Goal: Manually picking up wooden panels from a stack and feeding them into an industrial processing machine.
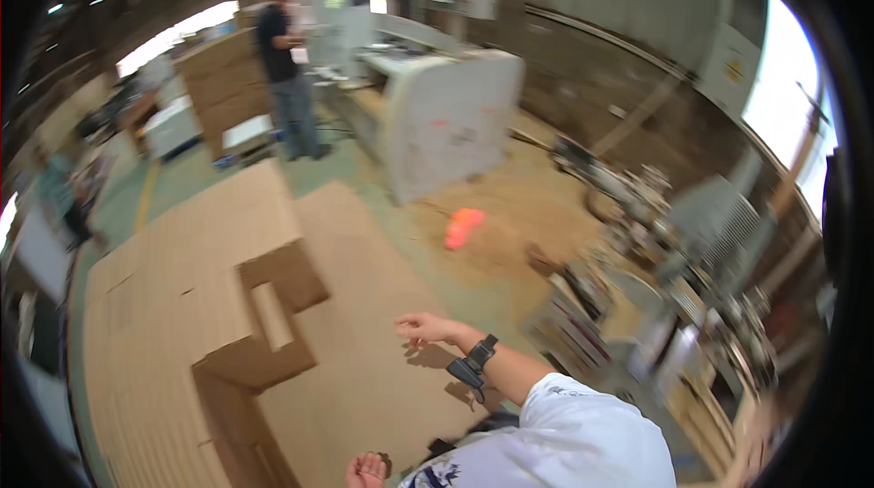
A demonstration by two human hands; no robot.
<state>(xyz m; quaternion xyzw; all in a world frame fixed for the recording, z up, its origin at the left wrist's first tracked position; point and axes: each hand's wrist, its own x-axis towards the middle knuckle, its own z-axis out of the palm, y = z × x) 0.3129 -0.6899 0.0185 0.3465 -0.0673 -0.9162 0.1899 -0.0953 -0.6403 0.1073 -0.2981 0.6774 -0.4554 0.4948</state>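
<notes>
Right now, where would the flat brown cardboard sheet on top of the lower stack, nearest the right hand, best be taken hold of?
Probably at the flat brown cardboard sheet's free right edge, coming from the right, where the right hand hovers open. It lies flat; its left side butts against the taller cardboard stack, so only that edge looks reachable.

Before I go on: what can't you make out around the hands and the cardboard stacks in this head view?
- Left hand: at the lower edge, curled; whether it holds anything is unclear.
- Right hand: motion-blurred above the cardboard stack; contact uncertain.
- Orange object on the floor: too blurred to identify.
- Machinery at right: blurred and bent by the fisheye rim.
</notes>
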